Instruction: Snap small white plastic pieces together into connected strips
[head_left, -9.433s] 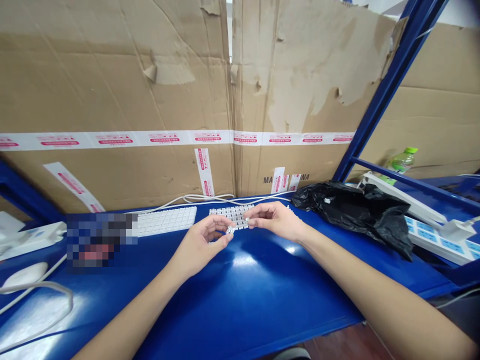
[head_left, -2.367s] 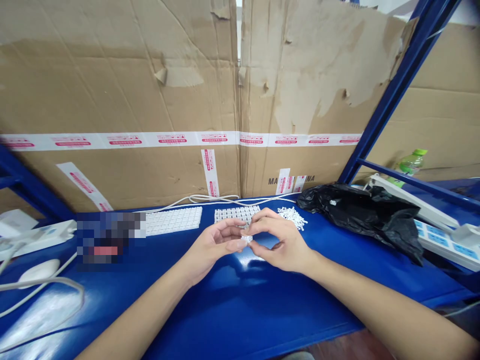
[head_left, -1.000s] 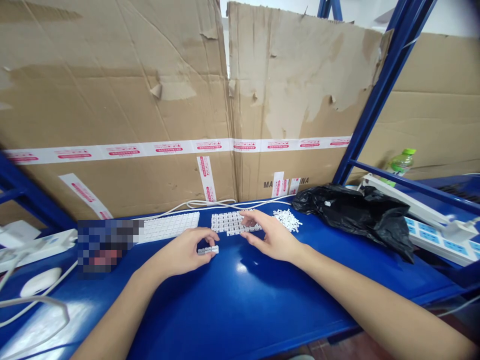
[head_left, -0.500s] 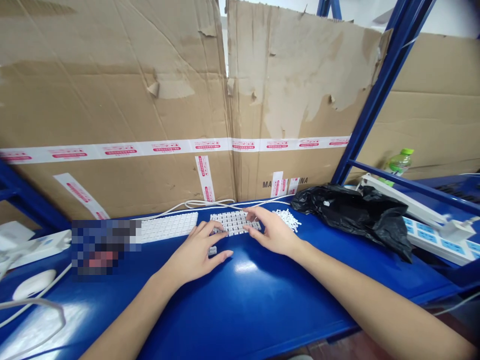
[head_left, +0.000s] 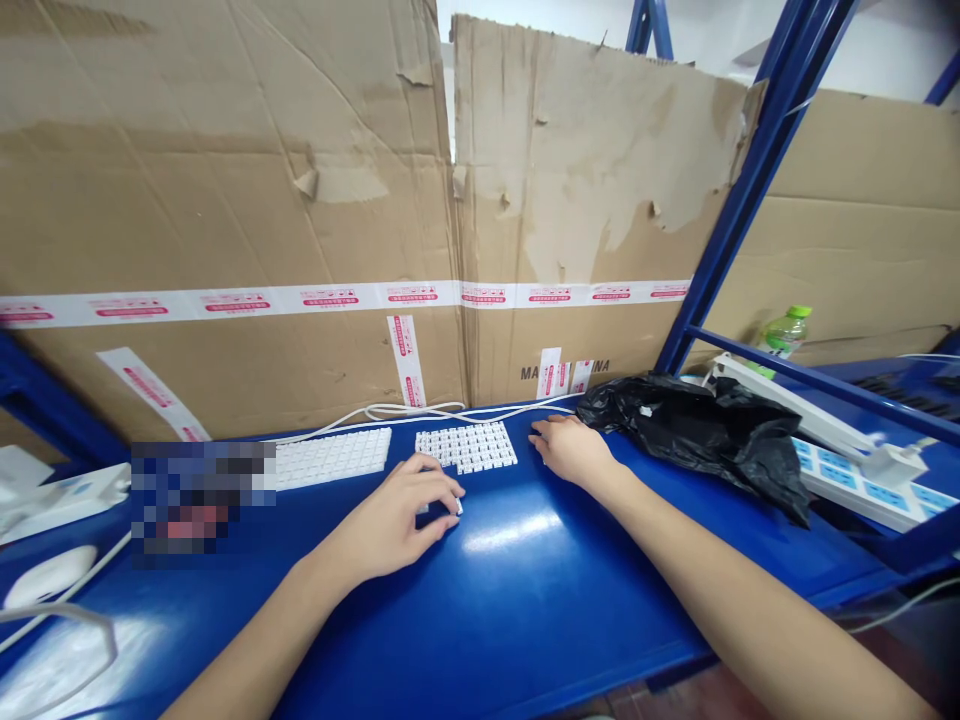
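A grid of small white and grey pieces [head_left: 480, 446] lies on the blue table [head_left: 495, 620]. Just in front of its left part, my left hand [head_left: 401, 515] has thumb and fingers curled round a small white piece [head_left: 459, 507]. To the grid's right, my right hand [head_left: 570, 448] rests low over the spot where a pile of small white pieces lay, its fingers bent downward; what is under the fingertips is hidden. A larger white block of rows [head_left: 334, 457] sits to the left of the grid.
A black plastic bag [head_left: 697, 425] lies right of my right hand, beside a power strip [head_left: 862, 485] and a green-capped bottle [head_left: 786, 335]. White cables [head_left: 375, 410] run along the cardboard [head_left: 337, 230]. A white mouse [head_left: 51, 575] is at left.
My right hand has moved off the grid to the right, over the loose pile. My left hand has drawn back slightly from the grid and closed its fingers toward the small piece.
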